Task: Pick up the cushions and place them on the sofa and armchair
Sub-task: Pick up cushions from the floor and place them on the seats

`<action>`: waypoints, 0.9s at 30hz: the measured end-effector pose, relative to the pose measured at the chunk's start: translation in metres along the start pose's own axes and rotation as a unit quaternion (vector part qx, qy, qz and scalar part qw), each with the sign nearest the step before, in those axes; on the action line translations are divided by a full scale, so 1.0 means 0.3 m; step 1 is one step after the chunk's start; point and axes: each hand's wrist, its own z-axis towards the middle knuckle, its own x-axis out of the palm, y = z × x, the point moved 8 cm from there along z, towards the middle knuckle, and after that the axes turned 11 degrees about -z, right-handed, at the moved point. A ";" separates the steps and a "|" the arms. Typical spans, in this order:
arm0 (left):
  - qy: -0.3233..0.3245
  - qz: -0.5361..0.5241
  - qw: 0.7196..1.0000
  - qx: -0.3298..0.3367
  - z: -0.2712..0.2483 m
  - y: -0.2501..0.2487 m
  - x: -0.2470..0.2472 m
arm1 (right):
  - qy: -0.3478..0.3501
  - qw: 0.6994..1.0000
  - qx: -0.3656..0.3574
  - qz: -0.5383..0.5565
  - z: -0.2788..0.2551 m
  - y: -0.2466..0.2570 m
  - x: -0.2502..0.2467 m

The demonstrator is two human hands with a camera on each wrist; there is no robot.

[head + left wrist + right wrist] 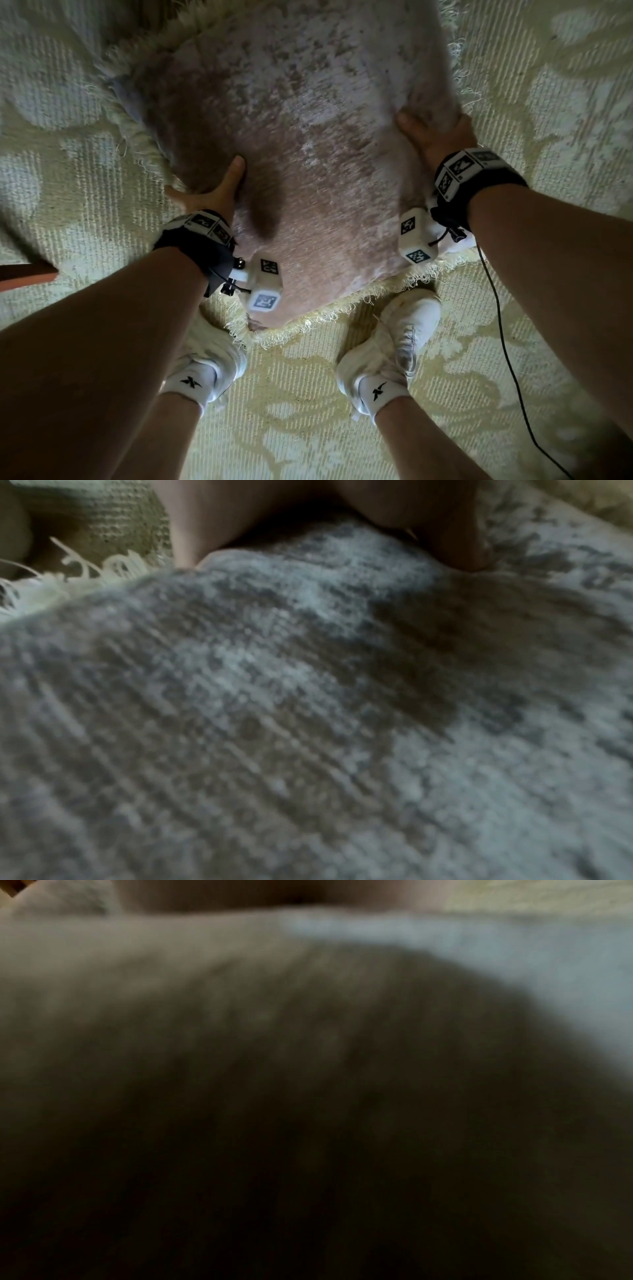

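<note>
A large mottled grey-beige cushion (pixel 308 154) with a cream fringe fills the middle of the head view, above the carpet in front of my feet. My left hand (pixel 219 188) grips its left edge, thumb on top and the other fingers hidden beneath. My right hand (pixel 431 137) grips the right edge, thumb pressed into the fabric and the other fingers hidden under it. In the left wrist view the cushion (pixel 308 723) fills the frame, with my left hand (pixel 342 520) at the top. The right wrist view is a blur of cushion fabric (pixel 308 1042). No sofa or armchair is in view.
A pale green carpet (pixel 548 85) with a leafy pattern lies all around. My white shoes (pixel 209 356) (pixel 404 335) stand just below the cushion's near fringe. A black cable (pixel 503 342) hangs from my right wrist. A reddish wooden piece (pixel 24 274) shows at the left edge.
</note>
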 end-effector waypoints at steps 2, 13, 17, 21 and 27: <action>0.004 -0.013 1.000 0.014 0.008 0.002 0.005 | -0.001 1.000 0.000 0.009 0.005 0.000 0.001; 0.076 -0.022 0.994 -0.079 0.099 0.082 -0.055 | 0.034 0.999 0.015 -0.025 -0.130 0.012 -0.038; 0.112 -0.045 0.982 -0.142 0.115 0.129 -0.130 | 0.057 0.997 0.043 0.001 -0.260 -0.014 -0.057; 0.110 -0.015 0.982 -0.154 -0.018 0.066 -0.285 | 0.052 0.997 0.054 0.014 -0.432 -0.054 -0.123; 0.127 -0.031 0.978 -0.161 -0.306 -0.156 -0.469 | 0.029 0.992 0.062 0.109 -0.743 -0.052 -0.273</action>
